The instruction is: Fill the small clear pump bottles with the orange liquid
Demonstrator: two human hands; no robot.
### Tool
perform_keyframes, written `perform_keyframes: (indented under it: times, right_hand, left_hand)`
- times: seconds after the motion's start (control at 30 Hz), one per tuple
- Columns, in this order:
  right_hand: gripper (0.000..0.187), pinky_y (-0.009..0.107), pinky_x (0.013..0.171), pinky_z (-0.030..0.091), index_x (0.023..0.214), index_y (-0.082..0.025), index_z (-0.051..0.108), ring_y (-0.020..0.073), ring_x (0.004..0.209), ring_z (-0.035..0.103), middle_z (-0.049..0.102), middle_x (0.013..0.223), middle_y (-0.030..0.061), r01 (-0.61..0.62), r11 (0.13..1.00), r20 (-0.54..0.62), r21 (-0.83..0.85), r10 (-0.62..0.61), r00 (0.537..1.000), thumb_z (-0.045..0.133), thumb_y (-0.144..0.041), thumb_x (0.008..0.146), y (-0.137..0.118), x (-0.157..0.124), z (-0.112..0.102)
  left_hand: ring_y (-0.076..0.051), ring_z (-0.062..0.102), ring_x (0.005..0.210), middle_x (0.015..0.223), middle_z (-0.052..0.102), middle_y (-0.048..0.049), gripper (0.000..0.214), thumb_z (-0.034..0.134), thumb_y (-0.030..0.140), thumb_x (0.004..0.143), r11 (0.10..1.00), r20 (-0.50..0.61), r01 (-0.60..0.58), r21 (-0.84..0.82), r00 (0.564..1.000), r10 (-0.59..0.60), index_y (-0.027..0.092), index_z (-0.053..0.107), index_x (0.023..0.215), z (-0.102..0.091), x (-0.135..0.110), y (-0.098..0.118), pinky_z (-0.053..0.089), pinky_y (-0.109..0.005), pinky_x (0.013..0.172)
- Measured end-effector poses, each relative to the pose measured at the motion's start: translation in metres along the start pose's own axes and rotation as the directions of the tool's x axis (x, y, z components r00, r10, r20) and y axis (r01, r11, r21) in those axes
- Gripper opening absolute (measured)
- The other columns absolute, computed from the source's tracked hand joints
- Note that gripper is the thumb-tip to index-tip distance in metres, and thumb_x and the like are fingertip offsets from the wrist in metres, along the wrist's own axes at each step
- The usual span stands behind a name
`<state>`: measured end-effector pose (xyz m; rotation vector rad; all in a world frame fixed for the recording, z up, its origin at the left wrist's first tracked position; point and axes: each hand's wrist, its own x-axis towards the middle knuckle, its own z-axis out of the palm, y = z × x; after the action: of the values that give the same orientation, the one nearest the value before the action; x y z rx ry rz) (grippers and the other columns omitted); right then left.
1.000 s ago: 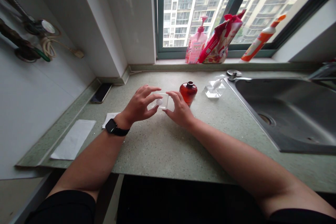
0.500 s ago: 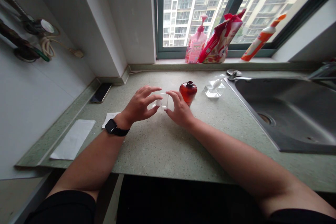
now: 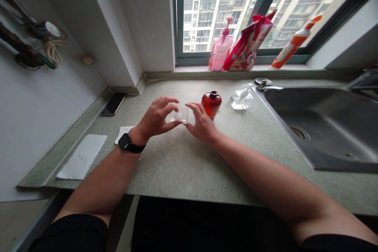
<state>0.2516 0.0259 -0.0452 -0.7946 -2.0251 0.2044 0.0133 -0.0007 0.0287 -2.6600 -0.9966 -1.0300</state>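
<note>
Between my two hands, over the counter, is a clear square container (image 3: pixel 183 113) with a whitish round patch in its middle. My left hand (image 3: pixel 158 117), with a black watch at the wrist, grips its left side, thumb along the near edge and index finger bent at the far edge. My right hand (image 3: pixel 203 123) pinches the right side between thumb and fingertips. Just behind the right hand stands an amber bottle (image 3: pixel 211 104) with an uncapped neck; the hand hides part of its lower side.
A clear square bottle with a white pump (image 3: pixel 242 100) stands by the steel sink (image 3: pixel 333 126). A phone (image 3: pixel 113 104) and white paper sheets (image 3: pixel 84 155) lie on the left. Along the window sill are a pink pump bottle (image 3: pixel 220 51), a red bag (image 3: pixel 249 43) and an orange-white bottle (image 3: pixel 292 47).
My left thumb has slid right along the container's near edge, and the left index finger has drawn back a little. The container has shifted slightly left. My right hand has barely moved.
</note>
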Motion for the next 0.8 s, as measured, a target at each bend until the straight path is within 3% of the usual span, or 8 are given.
perform_keyframes:
  times: [0.07,0.23,0.4,0.57,0.7,0.8]
  right_hand:
    - [0.071,0.062,0.119,0.056,0.155,-0.03,0.045,0.0361,0.138,0.063,0.062,0.144,0.0148,-0.006,1.0,0.014,0.0,0.006,1.0,0.074,-0.02,0.091,0.0,-0.0002,0.0]
    - [0.072,0.062,0.12,0.055,0.154,-0.029,0.046,0.0359,0.138,0.063,0.062,0.144,0.015,-0.026,1.0,0.009,-0.009,0.026,1.0,0.074,-0.018,0.089,0.001,-0.0004,-0.0005]
    - [0.071,0.063,0.12,0.054,0.154,-0.028,0.047,0.036,0.138,0.063,0.062,0.143,0.0157,-0.011,1.0,-0.008,-0.01,0.011,1.0,0.074,-0.018,0.089,0.0014,-0.0001,-0.0003]
    - [0.071,0.063,0.119,0.055,0.154,-0.029,0.047,0.0365,0.137,0.063,0.063,0.143,0.0153,-0.025,1.0,0.01,-0.013,0.025,1.0,0.075,-0.019,0.089,0.0013,0.0003,-0.0011]
    - [0.07,0.063,0.119,0.055,0.154,-0.03,0.047,0.0366,0.138,0.063,0.063,0.143,0.015,-0.022,1.0,0.009,-0.007,0.022,1.0,0.075,-0.019,0.09,0.0013,0.0003,-0.0009]
    - [0.07,0.063,0.118,0.056,0.153,-0.03,0.047,0.0365,0.137,0.064,0.062,0.142,0.0152,-0.01,1.0,-0.002,-0.013,0.01,1.0,0.075,-0.019,0.09,0.0016,0.0001,-0.0004]
  left_hand:
    - [-0.033,0.068,0.126,0.136,0.072,-0.0132,0.035,0.077,0.048,0.098,1.0,0.0,-0.003,-0.018,1.0,0.003,0.025,0.065,0.122,0.0,-0.0001,0.0,0.054,-0.056,0.115]
    - [-0.034,0.067,0.133,0.141,0.07,-0.0135,0.06,0.071,0.026,0.096,1.0,-0.02,-0.021,-0.023,1.0,0.021,0.025,0.051,0.152,-0.0011,-0.0006,0.0047,0.049,-0.06,0.124]
    - [-0.032,0.064,0.138,0.15,0.065,-0.0113,0.051,0.068,0.017,0.095,0.999,-0.003,-0.047,0.012,0.999,0.047,0.03,0.061,0.144,-0.0014,-0.0002,0.0061,0.052,-0.057,0.12]
    - [-0.034,0.065,0.135,0.147,0.067,-0.0126,0.026,0.072,0.032,0.101,0.999,-0.009,-0.018,0.043,1.0,0.019,0.027,0.065,0.125,0.0006,-0.0006,0.0027,0.05,-0.058,0.12]
    - [-0.035,0.064,0.135,0.147,0.067,-0.0147,0.034,0.076,0.046,0.1,0.999,-0.025,-0.007,0.034,1.0,0.008,0.025,0.065,0.124,0.0003,-0.0008,0.0014,0.052,-0.058,0.119]
    - [-0.035,0.063,0.137,0.151,0.064,-0.0131,0.036,0.075,0.039,0.099,0.997,-0.001,-0.035,0.071,0.999,0.035,0.027,0.067,0.132,-0.0012,-0.0005,0.0032,0.047,-0.061,0.124]
